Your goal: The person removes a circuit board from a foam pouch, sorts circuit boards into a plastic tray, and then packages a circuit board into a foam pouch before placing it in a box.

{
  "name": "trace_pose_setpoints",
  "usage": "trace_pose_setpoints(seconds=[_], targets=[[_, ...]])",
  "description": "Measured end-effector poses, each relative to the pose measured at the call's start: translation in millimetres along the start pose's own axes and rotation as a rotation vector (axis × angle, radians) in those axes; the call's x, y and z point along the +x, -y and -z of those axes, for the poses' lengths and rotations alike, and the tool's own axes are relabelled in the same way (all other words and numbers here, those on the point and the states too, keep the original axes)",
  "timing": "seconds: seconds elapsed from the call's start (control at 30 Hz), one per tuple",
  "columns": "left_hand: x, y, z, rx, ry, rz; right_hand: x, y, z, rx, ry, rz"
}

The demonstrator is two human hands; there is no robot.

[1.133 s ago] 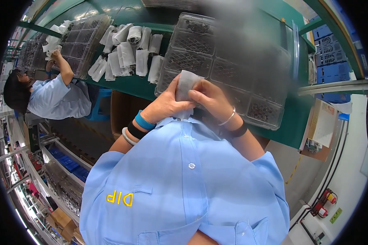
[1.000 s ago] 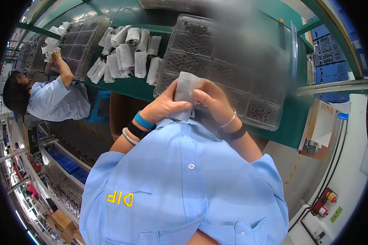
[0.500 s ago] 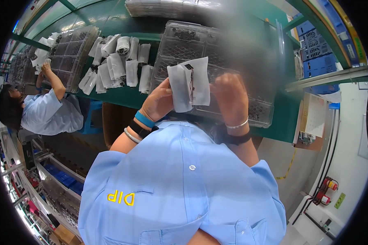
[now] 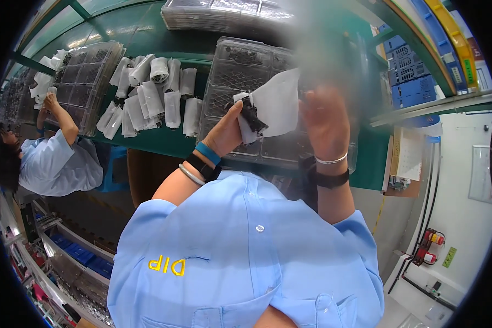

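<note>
In front of my chest, my left hand (image 4: 228,129) is closed on a bundle of small black parts (image 4: 251,116) lying against a white wrapping sheet (image 4: 281,106). My thumb presses at the left side of the black parts. The sheet spreads open up and to the right. Close to its right edge is my right hand (image 4: 327,117), raised with the palm side partly showing. Its fingers are smeared by haze and motion, so I cannot make out whether they touch the sheet. Below both hands lies a clear compartment tray (image 4: 232,76) with dark parts in it.
Several white-wrapped bundles (image 4: 150,101) with black ends lie on the green table (image 4: 164,143) to the left. Another compartment tray (image 4: 85,82) stands beyond them. A co-worker (image 4: 54,156) at far left handles white sheets. Stacked clear trays (image 4: 218,16) sit at the back.
The white wrap has opened out to the right, baring the black parts in my left hand. Both my hands have shifted slightly right.
</note>
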State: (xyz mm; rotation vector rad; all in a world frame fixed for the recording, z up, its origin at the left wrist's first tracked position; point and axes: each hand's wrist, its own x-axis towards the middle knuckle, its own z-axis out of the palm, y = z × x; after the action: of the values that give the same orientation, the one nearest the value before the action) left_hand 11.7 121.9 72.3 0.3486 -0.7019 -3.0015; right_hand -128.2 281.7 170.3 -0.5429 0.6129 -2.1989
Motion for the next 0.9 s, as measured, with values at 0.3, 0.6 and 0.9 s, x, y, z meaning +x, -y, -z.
trace_pose_setpoints(seconds=[0.3, 0.6, 0.9], targets=[[17, -7, 30, -0.058, -0.017, 0.008, 29, 21, -55, -0.195, -0.026, 0.066], [30, -8, 45, -0.051, -0.053, 0.02, 55, 44, -104, -0.149, 0.179, 0.101], [42, 8, 54, 0.324, -0.34, -0.04, 46, 29, -151, -0.25, 0.212, 0.161]])
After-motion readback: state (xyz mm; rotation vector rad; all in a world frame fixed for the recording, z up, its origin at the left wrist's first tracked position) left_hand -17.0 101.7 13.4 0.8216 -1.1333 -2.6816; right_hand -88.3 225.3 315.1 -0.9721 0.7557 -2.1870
